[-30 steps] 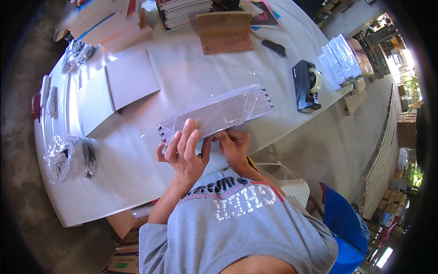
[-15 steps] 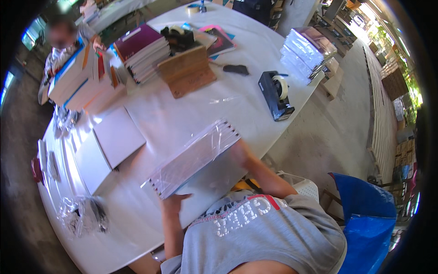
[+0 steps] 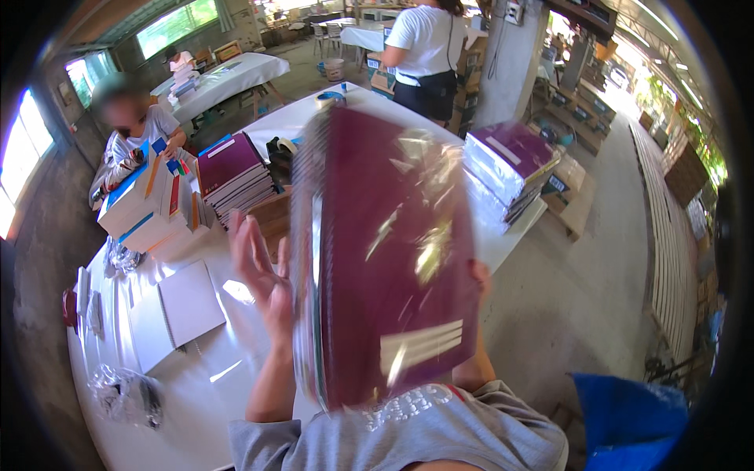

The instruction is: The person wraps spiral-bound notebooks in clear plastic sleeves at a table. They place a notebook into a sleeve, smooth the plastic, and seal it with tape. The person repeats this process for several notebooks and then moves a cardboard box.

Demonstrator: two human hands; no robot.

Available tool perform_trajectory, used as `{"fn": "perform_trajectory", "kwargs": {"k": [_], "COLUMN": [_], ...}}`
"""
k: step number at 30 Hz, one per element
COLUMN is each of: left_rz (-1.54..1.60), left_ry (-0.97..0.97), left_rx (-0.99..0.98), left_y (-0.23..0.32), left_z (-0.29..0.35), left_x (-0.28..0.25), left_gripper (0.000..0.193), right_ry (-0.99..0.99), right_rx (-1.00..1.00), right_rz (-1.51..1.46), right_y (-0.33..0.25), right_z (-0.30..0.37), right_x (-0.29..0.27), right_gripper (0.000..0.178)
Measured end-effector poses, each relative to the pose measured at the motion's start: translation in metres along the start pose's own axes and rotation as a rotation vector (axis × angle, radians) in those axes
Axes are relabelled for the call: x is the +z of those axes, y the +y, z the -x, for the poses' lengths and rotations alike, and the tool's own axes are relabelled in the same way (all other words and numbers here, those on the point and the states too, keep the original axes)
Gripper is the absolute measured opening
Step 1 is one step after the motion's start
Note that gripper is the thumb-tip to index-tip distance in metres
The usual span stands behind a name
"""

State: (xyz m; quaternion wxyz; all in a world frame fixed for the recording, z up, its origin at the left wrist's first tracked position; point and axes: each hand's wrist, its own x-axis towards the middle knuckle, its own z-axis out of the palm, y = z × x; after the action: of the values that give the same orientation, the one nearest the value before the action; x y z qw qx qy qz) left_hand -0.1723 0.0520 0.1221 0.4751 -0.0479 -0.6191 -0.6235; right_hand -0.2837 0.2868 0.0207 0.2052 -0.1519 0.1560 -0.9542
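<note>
Beside maroon notebook [image 3: 393,259], left fingers [image 3: 258,247] apart

A table [image 3: 200,428] with a glossy white cover carries an open spiral notebook [image 3: 192,302] on its left part, with a clear plastic bundle [image 3: 126,396] nearer the front edge. Farther back stand a book pile [image 3: 149,213], a purple-topped stack [image 3: 233,171] beside it, and a second stack [image 3: 512,161] along the right edge.
</note>
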Motion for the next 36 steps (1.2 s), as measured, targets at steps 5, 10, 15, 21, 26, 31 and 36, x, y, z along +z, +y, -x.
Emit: {"fn": "perform_trajectory", "kwargs": {"k": [5,10,15,21,26,31,36], "left_rz": [-1.512,-1.653,-1.607,-1.578,-1.639,-1.829,-1.579], "left_ry": [-0.331,-0.185,-0.03,-0.104,0.078,0.357,0.585], "left_rx": [-0.641,-1.12,-1.223,-1.237,-1.146,-0.674,-0.446], "left_y": [-0.1,-0.089,-0.067,-0.066,-0.041,-0.034,-0.015], "left_z": [0.108,0.199,0.245,0.244,0.238,0.184,0.124], "left_x": [-0.065,-0.125,-0.137,-0.146,-0.165,-0.305,-0.474], "left_gripper": [0.092,0.086,0.081,0.085,0.081,0.081,0.08], "right_ry": [0.276,0.421,0.707,1.33,0.35,-0.617,-0.591], "right_rx": [-0.494,-0.647,-0.332,-0.466,-1.151,-0.471,1.188], "right_rz": [0.678,0.73,0.887,2.471,2.106,1.559,0.751], "right_y": [-0.106,-0.207,-0.265,-0.342,-0.261,0.035,0.334], "right_z": [-0.076,-0.172,-0.249,-0.245,-0.253,-0.195,-0.045], "right_x": [0.041,0.001,-0.126,-0.171,-0.06,0.072,0.112], "right_gripper": [0.048,0.045,0.049,0.078,0.066,0.028,0.04]}}
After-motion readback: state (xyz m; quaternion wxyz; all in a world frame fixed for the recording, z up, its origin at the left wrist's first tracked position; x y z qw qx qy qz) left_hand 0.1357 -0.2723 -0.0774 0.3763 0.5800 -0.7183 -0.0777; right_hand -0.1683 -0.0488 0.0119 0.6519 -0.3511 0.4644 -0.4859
